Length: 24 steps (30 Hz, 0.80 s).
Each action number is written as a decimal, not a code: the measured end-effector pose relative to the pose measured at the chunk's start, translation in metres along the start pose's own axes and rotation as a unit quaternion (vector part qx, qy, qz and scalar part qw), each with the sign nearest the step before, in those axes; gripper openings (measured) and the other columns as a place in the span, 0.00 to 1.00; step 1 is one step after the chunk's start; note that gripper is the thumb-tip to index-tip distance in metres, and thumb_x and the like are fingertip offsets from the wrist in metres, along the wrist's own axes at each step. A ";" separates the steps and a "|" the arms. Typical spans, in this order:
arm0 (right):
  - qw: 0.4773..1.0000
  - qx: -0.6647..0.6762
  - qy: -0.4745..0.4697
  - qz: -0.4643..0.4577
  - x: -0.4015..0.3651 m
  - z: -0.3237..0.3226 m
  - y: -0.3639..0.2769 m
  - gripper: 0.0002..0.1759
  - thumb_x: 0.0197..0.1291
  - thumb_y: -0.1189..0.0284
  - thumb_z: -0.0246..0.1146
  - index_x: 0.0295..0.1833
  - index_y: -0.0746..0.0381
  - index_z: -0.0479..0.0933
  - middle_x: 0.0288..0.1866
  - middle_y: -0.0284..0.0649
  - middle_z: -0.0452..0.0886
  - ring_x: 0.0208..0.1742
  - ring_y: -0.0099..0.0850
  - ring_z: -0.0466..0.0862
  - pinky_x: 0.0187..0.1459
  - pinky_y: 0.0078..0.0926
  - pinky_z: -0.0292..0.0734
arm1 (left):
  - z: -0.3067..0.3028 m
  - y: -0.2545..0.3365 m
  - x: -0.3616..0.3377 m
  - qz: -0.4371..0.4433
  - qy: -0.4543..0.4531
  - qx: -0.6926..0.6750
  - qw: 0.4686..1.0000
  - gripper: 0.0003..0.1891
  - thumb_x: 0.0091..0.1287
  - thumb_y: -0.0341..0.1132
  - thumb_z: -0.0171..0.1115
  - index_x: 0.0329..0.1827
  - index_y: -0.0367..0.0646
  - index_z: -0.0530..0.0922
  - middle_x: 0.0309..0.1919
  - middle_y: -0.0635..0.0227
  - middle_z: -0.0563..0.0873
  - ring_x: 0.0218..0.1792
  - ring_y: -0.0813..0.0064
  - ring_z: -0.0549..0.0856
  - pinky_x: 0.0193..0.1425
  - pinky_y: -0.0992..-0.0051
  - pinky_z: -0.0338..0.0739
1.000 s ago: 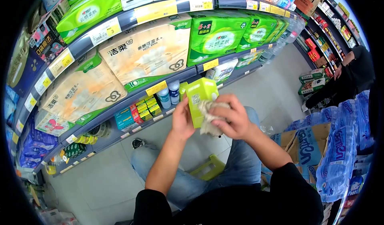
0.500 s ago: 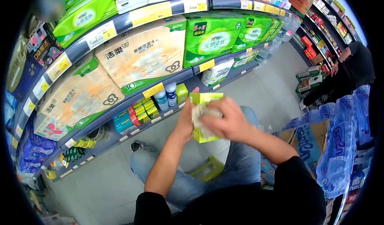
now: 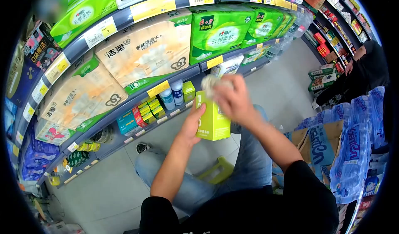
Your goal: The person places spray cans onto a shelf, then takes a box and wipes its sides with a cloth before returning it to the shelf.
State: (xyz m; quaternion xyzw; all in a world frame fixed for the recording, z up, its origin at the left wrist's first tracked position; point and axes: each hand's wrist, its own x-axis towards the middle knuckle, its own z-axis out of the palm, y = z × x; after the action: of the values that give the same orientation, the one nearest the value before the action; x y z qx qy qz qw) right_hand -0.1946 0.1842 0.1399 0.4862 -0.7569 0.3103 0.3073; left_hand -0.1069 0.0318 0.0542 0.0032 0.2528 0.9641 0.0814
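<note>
A yellow-green box (image 3: 216,126) is held up in front of the shelf, with my left hand (image 3: 191,123) wrapped around its left side. White lettering runs down the side by my thumb. My right hand (image 3: 236,99), a little blurred, grips a crumpled whitish cloth (image 3: 210,84) at the box's top edge. Behind the hands, the bottom shelf carries a similar small green box (image 3: 189,91), white and blue cans (image 3: 177,94) and yellow-green small cartons (image 3: 150,110).
Large tissue packs (image 3: 145,51) and green tissue packs (image 3: 220,32) fill the shelf above. A green stool (image 3: 222,171) stands between my legs. To the right are shrink-wrapped bottles (image 3: 349,163) and an open cardboard carton (image 3: 332,140). A person in black (image 3: 372,71) stands farther back.
My right hand and the cloth have moved up from the box's face to its top edge. The box has tilted, and its lettered side now shows.
</note>
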 end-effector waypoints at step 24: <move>0.968 0.041 0.054 0.241 -0.024 0.050 0.029 0.18 0.58 0.72 0.73 0.54 0.58 0.83 0.54 0.49 0.79 0.53 0.51 0.80 0.54 0.45 0.77 | -0.030 0.009 0.024 0.005 0.236 -0.169 0.957 0.29 0.82 0.60 0.43 0.73 0.52 0.75 0.67 0.64 0.83 0.66 0.59 0.83 0.70 0.50 0.78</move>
State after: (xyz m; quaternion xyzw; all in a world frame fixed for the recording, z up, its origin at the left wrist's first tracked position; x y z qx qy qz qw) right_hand -0.2218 0.1686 0.0850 0.2838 -0.8210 0.4314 0.2434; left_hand -0.1338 0.0129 0.0317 -0.2366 0.0985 0.9665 0.0136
